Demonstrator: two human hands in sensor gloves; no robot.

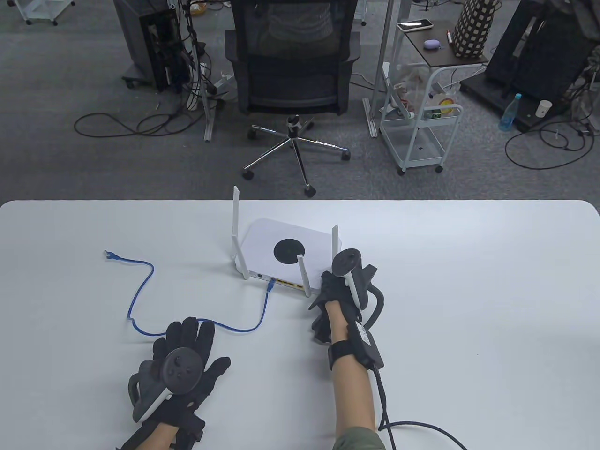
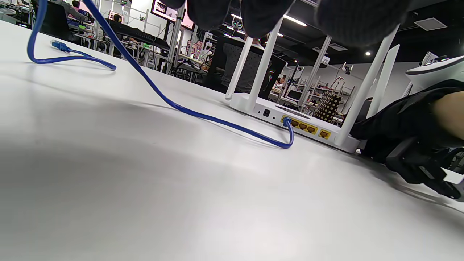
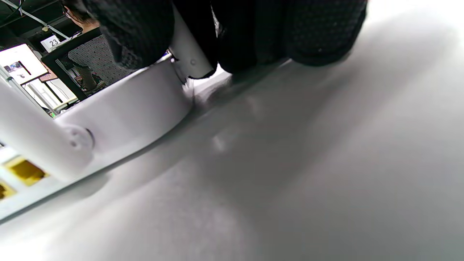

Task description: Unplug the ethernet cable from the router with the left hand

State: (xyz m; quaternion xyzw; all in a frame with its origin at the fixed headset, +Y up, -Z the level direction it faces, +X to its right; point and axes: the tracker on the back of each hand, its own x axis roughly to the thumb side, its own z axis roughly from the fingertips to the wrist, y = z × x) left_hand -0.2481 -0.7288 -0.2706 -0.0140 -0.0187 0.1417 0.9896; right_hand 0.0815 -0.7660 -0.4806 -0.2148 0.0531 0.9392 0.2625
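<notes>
My left hand (image 1: 180,363) flat on table (image 1: 468,290), fingers spread, holding nothing, blue cable (image 1: 140,286) plugged in router (image 1: 290,251), my right hand (image 1: 337,293) gripping router corner.

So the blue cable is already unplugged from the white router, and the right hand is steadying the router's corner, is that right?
Not quite. The blue cable is still plugged into the router; the left wrist view shows its plug seated in a yellow port. The right hand does steady the router's corner.

- My left hand (image 1: 183,370) wore a black knit glove under a round dark tracker.
- My right hand (image 1: 335,300) matched it; bare forearm, black wrist strap, trailing black cable.
</notes>
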